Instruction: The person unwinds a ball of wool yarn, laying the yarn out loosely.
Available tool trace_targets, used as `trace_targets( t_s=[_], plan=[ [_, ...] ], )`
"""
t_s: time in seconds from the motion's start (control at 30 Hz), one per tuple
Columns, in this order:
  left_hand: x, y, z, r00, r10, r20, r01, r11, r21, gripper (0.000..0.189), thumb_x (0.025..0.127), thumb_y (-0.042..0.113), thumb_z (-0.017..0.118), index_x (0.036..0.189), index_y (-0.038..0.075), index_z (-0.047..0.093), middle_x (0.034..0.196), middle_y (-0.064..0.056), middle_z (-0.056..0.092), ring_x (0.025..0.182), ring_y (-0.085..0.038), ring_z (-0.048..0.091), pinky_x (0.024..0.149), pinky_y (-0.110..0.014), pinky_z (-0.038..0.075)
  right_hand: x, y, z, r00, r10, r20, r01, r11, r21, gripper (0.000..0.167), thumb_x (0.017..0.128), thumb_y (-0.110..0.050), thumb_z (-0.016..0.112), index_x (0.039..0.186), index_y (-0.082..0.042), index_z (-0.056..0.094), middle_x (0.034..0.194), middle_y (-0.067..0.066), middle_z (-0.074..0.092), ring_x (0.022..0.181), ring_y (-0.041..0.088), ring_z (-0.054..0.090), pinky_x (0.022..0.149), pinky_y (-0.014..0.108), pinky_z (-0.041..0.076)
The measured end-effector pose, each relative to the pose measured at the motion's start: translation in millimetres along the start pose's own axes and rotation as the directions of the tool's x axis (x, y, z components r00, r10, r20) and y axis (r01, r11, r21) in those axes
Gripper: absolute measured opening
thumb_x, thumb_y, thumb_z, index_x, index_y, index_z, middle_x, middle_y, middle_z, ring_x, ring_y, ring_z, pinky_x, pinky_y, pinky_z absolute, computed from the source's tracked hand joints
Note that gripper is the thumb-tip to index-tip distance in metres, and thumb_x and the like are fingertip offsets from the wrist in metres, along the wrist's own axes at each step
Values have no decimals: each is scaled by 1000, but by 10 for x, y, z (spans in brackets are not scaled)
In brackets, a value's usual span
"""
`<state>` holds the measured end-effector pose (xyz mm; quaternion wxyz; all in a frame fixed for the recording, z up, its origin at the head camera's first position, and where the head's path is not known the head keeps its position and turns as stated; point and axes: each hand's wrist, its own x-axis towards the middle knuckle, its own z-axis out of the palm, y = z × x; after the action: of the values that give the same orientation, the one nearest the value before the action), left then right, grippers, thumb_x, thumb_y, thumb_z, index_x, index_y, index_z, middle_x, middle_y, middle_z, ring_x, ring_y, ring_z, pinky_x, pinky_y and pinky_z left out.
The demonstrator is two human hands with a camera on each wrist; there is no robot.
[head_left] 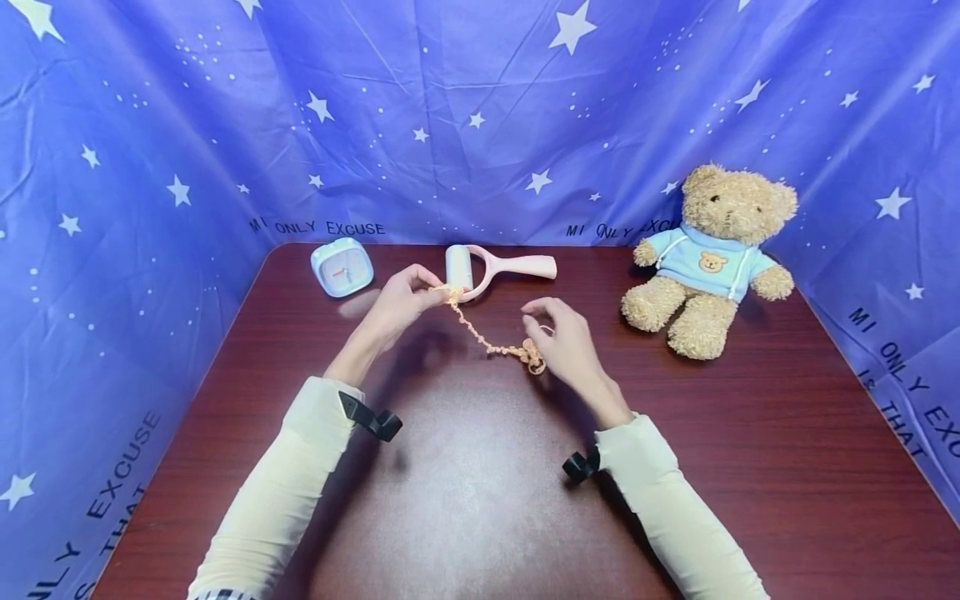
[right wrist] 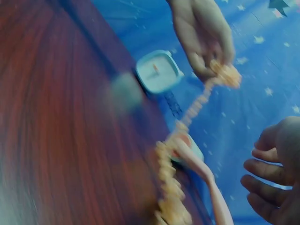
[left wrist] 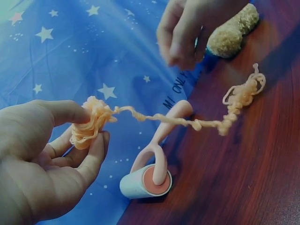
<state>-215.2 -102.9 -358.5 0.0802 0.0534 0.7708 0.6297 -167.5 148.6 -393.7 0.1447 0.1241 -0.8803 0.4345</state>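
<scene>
Between thumb and fingers my left hand [head_left: 401, 304] pinches a small bundle of peach-orange yarn [left wrist: 93, 123]. From that bundle a twisted, kinked strand [head_left: 474, 332] runs across to a loose looped tangle [head_left: 533, 357] of the same yarn. My right hand [head_left: 567, 343] is beside the tangle in the head view, its fingers relaxed and slightly bent. The left wrist view has the right hand [left wrist: 190, 33] apart from the strand, and in the right wrist view its fingers [right wrist: 265, 168] hold nothing. Whether the tangle touches the table cannot be told.
Behind the hands lies a pink-handled lint roller [head_left: 517, 267] with a white roll. A pale blue square clock [head_left: 342, 267] stands at the back left. At the back right sits a teddy bear [head_left: 712, 258] in a blue top. Starry blue cloth [head_left: 450, 108] surrounds the brown table [head_left: 450, 500].
</scene>
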Motion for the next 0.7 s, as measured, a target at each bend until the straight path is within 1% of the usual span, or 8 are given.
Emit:
trace_targets(
  t_s=[0.07,0.13,0.2,0.27,0.37,0.5,0.6,0.7],
  plan=[
    [-1,3,2,1000,-3,2,3,1000,-3,19,86,11,69,91,6,52,84,2,59,75,-9,56,73,-21,47,13,-69,109,999,-27,33,26,999,19,19,91,-15,63,107,-7,66,102,8,68,90,24,63,82,42,55],
    [-6,8,3,1000,-1,3,1,1000,-5,18,86,11,69,90,7,52,84,2,59,75,-9,56,73,-20,47,27,-120,222,997,-56,58,55,998,19,21,91,-18,63,110,-8,66,106,8,68,98,23,64,88,40,54],
    [-14,14,6,1000,2,7,-2,1000,-2,18,86,11,69,89,7,51,85,1,59,75,-9,57,72,-20,48,41,-163,332,994,-85,68,84,996,15,23,91,-21,63,111,-9,66,108,7,68,104,22,63,93,37,51],
    [-23,19,12,1000,5,12,-5,1000,10,18,86,10,69,88,7,51,86,1,60,75,-10,58,72,-19,50,52,-201,432,993,-100,71,98,995,33,24,91,-23,63,111,-10,66,108,6,68,105,20,63,95,36,51],
    [-34,20,20,1000,7,24,-8,999,31,17,86,11,69,87,7,52,88,-2,61,76,-9,59,72,-20,51,62,-257,554,993,-104,56,99,991,87,23,91,-24,65,109,-10,66,103,3,69,101,16,64,92,35,54],
    [-32,0,19,999,5,37,-7,999,37,17,87,10,67,86,7,51,90,-5,61,77,-8,60,74,-20,51,80,-334,652,995,-102,25,95,978,185,17,91,-23,66,101,-10,67,92,2,69,85,12,64,77,31,58],
    [-23,-13,11,999,9,37,-10,1000,22,17,87,10,67,88,6,51,89,-4,60,78,-8,60,77,-22,53,92,-381,655,994,-108,-2,105,963,249,13,91,-21,65,96,-9,67,85,5,70,73,10,62,66,25,56],
    [-14,-16,-6,999,25,33,-24,999,-27,17,89,7,64,100,1,52,89,-4,59,79,-9,60,85,-31,56,90,-404,598,995,-97,-24,99,947,304,12,92,-19,64,94,-7,67,81,9,68,69,9,59,61,21,54]
  ],
)
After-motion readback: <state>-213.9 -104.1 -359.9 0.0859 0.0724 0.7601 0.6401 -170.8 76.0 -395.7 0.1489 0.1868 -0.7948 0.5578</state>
